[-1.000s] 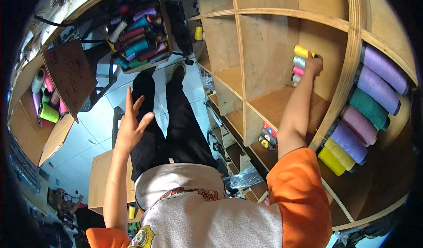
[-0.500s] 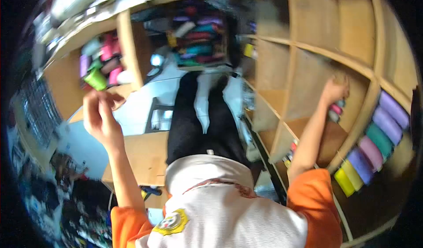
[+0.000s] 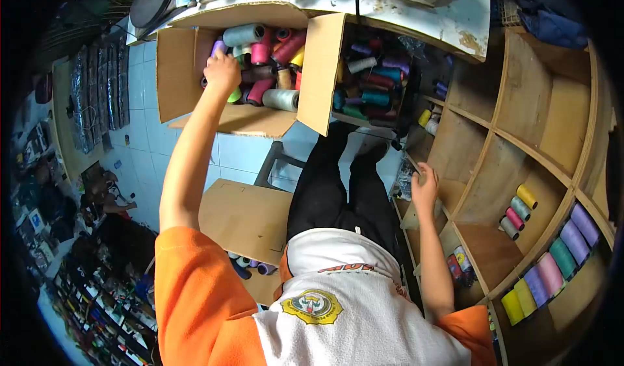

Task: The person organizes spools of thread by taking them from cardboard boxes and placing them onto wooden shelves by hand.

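My left hand reaches into an open cardboard box of thread spools. Its fingers are bent around the near end of a purple thread spool; the fingertips are partly hidden. Below the palm a lime-green spool shows, and a grey spool lies beyond the hand. My right hand hangs beside the wooden shelf, its fingers loosely bent and apart, with nothing seen in them. Inside one shelf compartment lies a short row of spools, with a yellow spool at its upper end.
A second box of spools stands right of the first, under a white sewing table. Larger spools line another compartment at right. A dark stool and a closed cardboard box are near my legs.
My left hand has moved forward into the box of spools. My right hand has come out of the shelf compartment, leaving the yellow spool in the row. The view has turned left.
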Demonstrator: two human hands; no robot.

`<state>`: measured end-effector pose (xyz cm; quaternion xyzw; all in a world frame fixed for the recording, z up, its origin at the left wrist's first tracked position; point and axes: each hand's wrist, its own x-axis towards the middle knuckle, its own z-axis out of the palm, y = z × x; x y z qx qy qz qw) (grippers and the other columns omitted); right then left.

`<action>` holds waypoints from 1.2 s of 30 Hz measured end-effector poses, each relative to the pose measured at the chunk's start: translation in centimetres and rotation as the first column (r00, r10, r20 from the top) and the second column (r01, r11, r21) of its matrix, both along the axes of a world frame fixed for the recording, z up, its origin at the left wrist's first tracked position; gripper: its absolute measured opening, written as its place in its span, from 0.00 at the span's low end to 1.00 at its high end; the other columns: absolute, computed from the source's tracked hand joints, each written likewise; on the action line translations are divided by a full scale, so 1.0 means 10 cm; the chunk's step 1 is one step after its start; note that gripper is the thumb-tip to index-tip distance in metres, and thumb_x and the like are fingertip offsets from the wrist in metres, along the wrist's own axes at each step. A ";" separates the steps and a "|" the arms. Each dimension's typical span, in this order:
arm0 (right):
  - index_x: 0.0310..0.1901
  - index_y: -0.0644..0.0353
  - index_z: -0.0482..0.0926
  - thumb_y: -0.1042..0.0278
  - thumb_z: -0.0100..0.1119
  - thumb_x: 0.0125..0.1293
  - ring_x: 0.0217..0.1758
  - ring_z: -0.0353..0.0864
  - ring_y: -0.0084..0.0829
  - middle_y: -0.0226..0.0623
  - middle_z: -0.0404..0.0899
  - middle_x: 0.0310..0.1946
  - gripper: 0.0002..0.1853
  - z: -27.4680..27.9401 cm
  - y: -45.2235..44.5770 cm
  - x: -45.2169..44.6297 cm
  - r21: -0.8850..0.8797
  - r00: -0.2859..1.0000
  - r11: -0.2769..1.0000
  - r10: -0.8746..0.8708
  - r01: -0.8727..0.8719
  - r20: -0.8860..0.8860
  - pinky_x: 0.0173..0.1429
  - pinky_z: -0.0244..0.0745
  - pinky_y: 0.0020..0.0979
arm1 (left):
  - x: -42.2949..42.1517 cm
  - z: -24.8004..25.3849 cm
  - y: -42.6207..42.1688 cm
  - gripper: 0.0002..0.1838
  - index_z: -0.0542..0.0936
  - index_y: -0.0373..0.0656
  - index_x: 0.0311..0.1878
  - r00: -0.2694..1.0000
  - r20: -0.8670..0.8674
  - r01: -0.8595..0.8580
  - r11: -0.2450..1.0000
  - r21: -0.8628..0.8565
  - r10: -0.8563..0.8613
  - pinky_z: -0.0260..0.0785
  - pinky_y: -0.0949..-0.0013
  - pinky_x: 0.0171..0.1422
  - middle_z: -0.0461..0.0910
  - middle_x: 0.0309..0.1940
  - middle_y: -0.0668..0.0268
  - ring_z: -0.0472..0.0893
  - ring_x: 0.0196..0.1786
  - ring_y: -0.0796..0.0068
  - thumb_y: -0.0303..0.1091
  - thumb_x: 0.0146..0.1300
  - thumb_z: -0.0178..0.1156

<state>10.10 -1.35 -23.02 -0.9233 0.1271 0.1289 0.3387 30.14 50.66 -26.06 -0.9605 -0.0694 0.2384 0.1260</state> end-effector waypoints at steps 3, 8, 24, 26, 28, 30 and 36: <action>0.49 0.62 0.75 0.76 0.58 0.57 0.45 0.77 0.40 0.43 0.79 0.42 0.16 -0.10 -0.08 -0.05 0.038 0.996 0.996 -0.073 0.075 -0.044 0.52 0.70 0.37 | 0.06 0.06 0.14 0.30 0.73 0.39 0.47 0.981 -0.115 -0.170 0.978 -0.117 0.157 0.74 0.54 0.51 0.82 0.41 0.50 0.82 0.47 0.52 0.39 0.42 0.75; 0.50 0.62 0.76 0.77 0.58 0.58 0.45 0.79 0.33 0.42 0.80 0.42 0.16 -0.10 -0.23 0.22 0.061 0.994 0.992 -0.109 0.109 -0.007 0.51 0.73 0.32 | -0.10 0.57 -0.12 0.27 0.75 0.37 0.44 0.983 0.033 -0.164 0.941 -0.294 0.182 0.74 0.55 0.47 0.82 0.40 0.51 0.82 0.43 0.51 0.40 0.44 0.74; 0.58 0.67 0.68 0.69 0.63 0.61 0.35 0.79 0.25 0.38 0.78 0.38 0.25 1.39 0.89 1.19 0.871 0.978 0.466 0.046 0.157 -0.201 0.39 0.76 0.25 | -0.26 1.48 -1.18 0.13 0.77 0.38 0.49 0.915 -0.165 -0.218 0.108 -0.970 0.367 0.75 0.69 0.41 0.81 0.39 0.64 0.82 0.39 0.74 0.37 0.67 0.57; 0.57 0.66 0.69 0.69 0.63 0.60 0.34 0.78 0.24 0.38 0.78 0.38 0.25 1.32 0.58 1.09 0.818 0.973 0.540 -0.005 0.196 -0.230 0.39 0.75 0.25 | 0.10 0.95 -0.71 0.19 0.76 0.37 0.52 0.909 0.346 0.096 0.691 -0.717 0.232 0.73 0.58 0.48 0.80 0.43 0.49 0.81 0.45 0.54 0.36 0.60 0.59; 0.57 0.65 0.70 0.69 0.64 0.60 0.33 0.78 0.23 0.37 0.78 0.37 0.24 1.24 0.24 0.92 0.727 0.955 0.625 -0.116 0.285 -0.274 0.38 0.74 0.24 | 0.31 0.18 -0.03 0.16 0.76 0.40 0.48 0.875 0.476 0.247 0.926 -0.287 -0.086 0.73 0.54 0.48 0.79 0.43 0.51 0.79 0.45 0.49 0.30 0.54 0.58; 0.57 0.65 0.70 0.72 0.63 0.61 0.31 0.76 0.22 0.35 0.77 0.35 0.23 1.20 -0.17 0.71 0.683 0.932 0.635 -0.223 0.360 -0.284 0.37 0.73 0.24 | 0.51 0.03 0.06 0.17 0.75 0.45 0.47 0.971 0.152 0.206 0.971 -0.124 -0.186 0.74 0.53 0.44 0.79 0.41 0.52 0.80 0.43 0.51 0.32 0.53 0.61; 0.55 0.67 0.68 0.72 0.65 0.59 0.28 0.76 0.22 0.35 0.76 0.35 0.24 0.92 -1.49 0.23 0.285 0.732 0.721 -0.676 0.632 0.084 0.30 0.71 0.23 | 0.59 -0.59 0.32 0.32 0.66 0.38 0.59 0.889 0.295 0.362 0.932 0.019 -0.351 0.75 0.54 0.43 0.78 0.44 0.48 0.81 0.41 0.49 0.42 0.53 0.64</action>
